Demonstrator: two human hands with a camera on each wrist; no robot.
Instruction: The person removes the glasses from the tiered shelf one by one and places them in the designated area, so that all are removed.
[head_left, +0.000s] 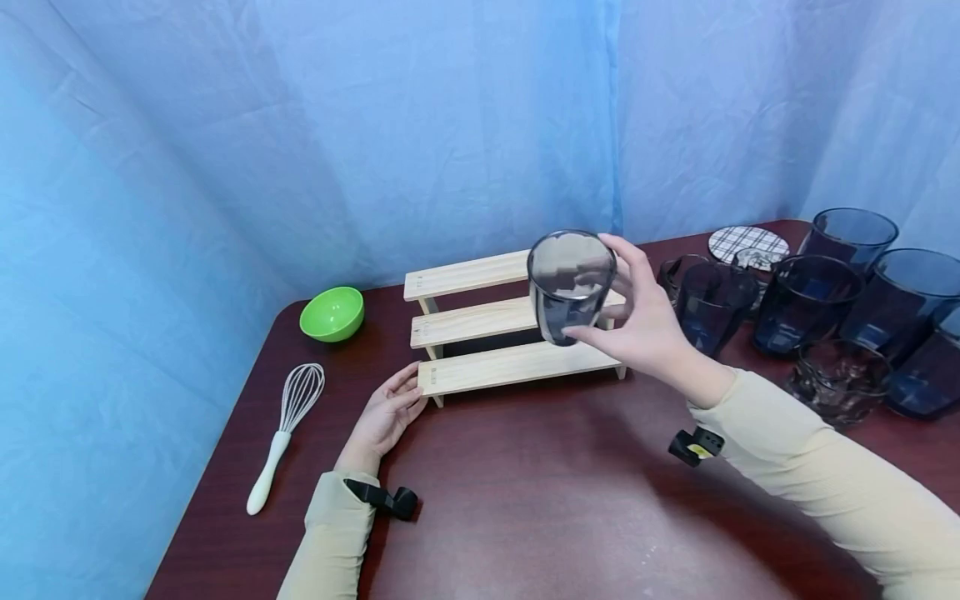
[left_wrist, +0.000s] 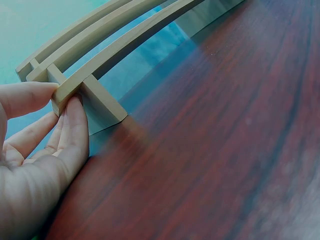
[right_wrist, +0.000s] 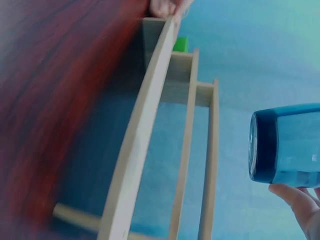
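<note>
My right hand [head_left: 637,321] grips a dark tinted glass tumbler [head_left: 570,287] and holds it in the air above the three-step wooden rack [head_left: 510,333]. The right wrist view shows the tumbler [right_wrist: 292,145] sideways, its base toward the rack [right_wrist: 170,145], with a fingertip under it. My left hand [head_left: 390,408] rests on the table and touches the left end of the rack's lowest step [head_left: 431,379]. In the left wrist view its straight fingers [left_wrist: 72,130] press against that end of the step [left_wrist: 70,90].
Several dark blue glasses [head_left: 810,300] and a clear one [head_left: 836,379] crowd the table's right side, with a checked coaster [head_left: 748,243] behind them. A green bowl [head_left: 332,313] and a white-handled whisk [head_left: 287,429] lie at the left. Blue cloth hangs behind the dark wooden table [head_left: 525,500].
</note>
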